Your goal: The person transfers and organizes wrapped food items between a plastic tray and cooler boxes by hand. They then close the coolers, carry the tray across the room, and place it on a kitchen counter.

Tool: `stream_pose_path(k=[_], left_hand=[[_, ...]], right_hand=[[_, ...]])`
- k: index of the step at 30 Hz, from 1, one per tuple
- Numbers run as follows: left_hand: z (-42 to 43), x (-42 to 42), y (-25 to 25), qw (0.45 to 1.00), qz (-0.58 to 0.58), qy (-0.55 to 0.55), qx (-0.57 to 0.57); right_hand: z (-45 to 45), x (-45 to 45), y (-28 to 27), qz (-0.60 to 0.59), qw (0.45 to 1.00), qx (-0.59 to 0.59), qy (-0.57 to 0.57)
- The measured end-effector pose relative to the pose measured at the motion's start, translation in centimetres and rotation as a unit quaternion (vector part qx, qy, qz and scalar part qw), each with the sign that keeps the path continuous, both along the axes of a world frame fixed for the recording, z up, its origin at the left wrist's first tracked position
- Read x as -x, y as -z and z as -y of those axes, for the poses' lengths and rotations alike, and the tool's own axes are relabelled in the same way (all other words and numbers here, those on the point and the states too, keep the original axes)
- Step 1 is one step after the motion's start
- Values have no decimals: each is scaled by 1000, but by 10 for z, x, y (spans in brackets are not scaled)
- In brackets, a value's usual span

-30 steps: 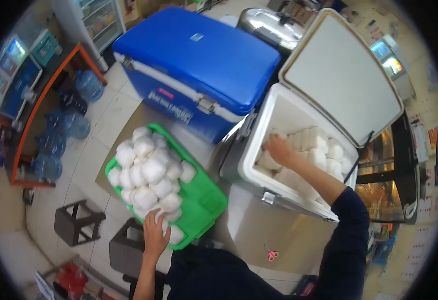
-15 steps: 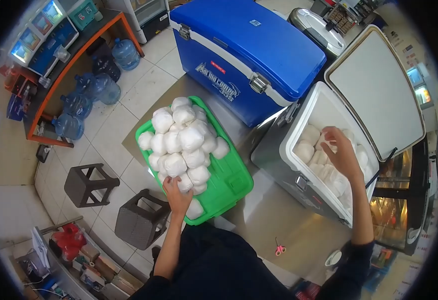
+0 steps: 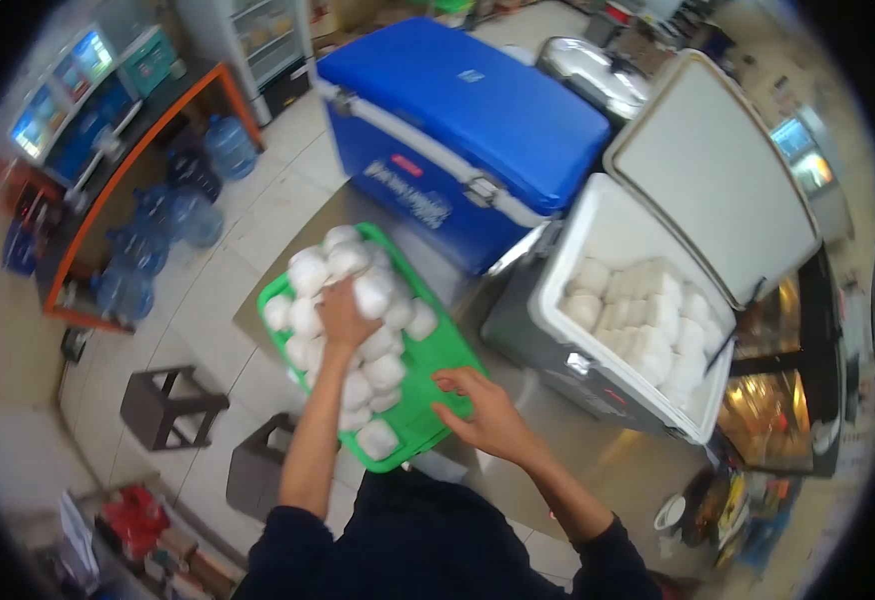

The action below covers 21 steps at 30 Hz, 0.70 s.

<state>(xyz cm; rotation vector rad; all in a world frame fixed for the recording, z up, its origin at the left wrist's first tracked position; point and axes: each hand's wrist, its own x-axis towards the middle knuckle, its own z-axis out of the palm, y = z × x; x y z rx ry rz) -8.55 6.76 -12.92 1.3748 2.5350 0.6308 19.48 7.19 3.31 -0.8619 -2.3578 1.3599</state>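
White round balls [image 3: 385,373], seemingly wrapped, are heaped on the green lid or tray [image 3: 448,340]. My left hand [image 3: 345,318] reaches into the upper part of this heap, its fingers curled against one white ball [image 3: 372,297]; motion blurs the fingertips. Over the tray's right edge hovers my right hand [image 3: 488,412], holding nothing, thumb and fingers apart. Many more white balls [image 3: 648,315] fill the lower part of the grey cooler box [image 3: 558,355], whose lid [image 3: 715,170] stands raised.
Behind the tray stands a closed blue cooler box [image 3: 458,110]. The tray and coolers rest on a metal table [image 3: 598,450]. Dark plastic stools [image 3: 173,408] and large water bottles [image 3: 123,290] are on the floor at left. A silver-lidded appliance [image 3: 593,75] is at the back.
My right hand has left the grey cooler and come over to the tray. My left hand has moved up the heap from its lower edge. The whole view has shifted slightly.
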Motion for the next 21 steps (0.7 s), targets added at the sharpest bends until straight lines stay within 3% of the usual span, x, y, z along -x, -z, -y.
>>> stream_pose_path(k=[1,2,6,9,10,11,12,13,15,17,20,21], left_hand=[[-2,6,20,996,0,29,-78],[-1,6,4,988,46,82,-124],[7,-53,-100,920,192,278,-198],[-12,-113,-181,847,165,462,-204],[-23,-126,-194,825,156,501,-208],[-34,-138,-207,824,156,504,-207],[-46,-149,-219,843,183,460,-212],[-54,-155,-228,859,211,414,-215],[-61,-153,-238,870,202,392,-223],[-51,-139,-235,872,248,341,-250],[-21,-109,-182,889,326,274,-171],[-9,-98,-162,915,296,253,-109]], right_hand=[[-9,-2,-9,-1,1000,4,9],[-17,-6,-17,-5,1000,10,17],[-41,-23,-41,-91,989,-8,112],[-71,-38,-72,-86,987,56,125],[-92,-45,-91,-5,996,89,28],[-110,-53,-107,75,988,120,-71],[-123,-64,-117,97,990,96,-46],[-136,-71,-125,82,984,158,4],[-182,-96,-113,67,995,60,31],[-234,-114,-98,190,978,-58,69],[-301,-117,-23,313,948,-1,60],[-315,-122,25,297,954,-26,21]])
